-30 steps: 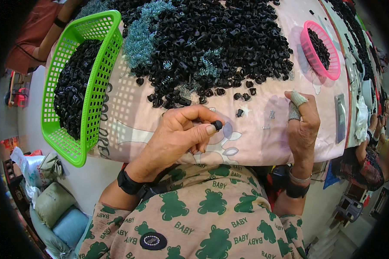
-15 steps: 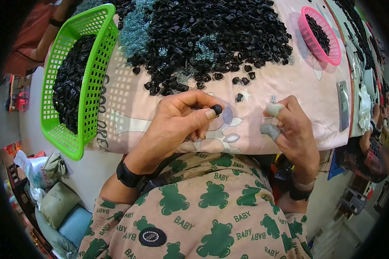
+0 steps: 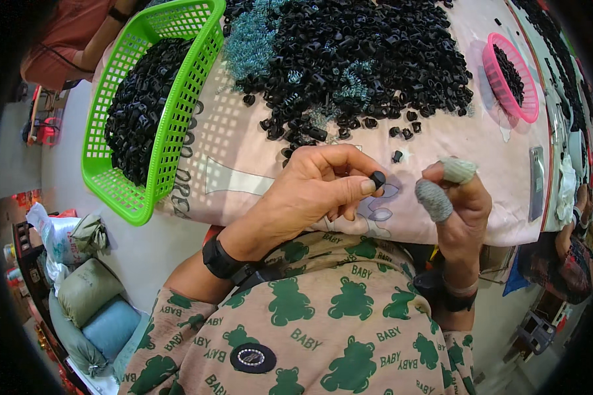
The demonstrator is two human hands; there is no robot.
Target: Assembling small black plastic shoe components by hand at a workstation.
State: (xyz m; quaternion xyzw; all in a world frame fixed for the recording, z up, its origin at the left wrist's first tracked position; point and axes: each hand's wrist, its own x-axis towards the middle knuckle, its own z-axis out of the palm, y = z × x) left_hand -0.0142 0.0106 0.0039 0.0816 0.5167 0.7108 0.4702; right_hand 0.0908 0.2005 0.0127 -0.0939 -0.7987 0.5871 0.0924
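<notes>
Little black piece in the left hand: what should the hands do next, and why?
Perhaps bring the right hand a little closer to the little black piece. The left hand pinches it between thumb and forefinger, out toward the right hand, whose covered fingertips are near but not touching it. I can't tell whether they hold anything.

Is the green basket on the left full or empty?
Partly full: black plastic parts lie heaped inside the green basket, but its latticed sides show bare above them.
</notes>
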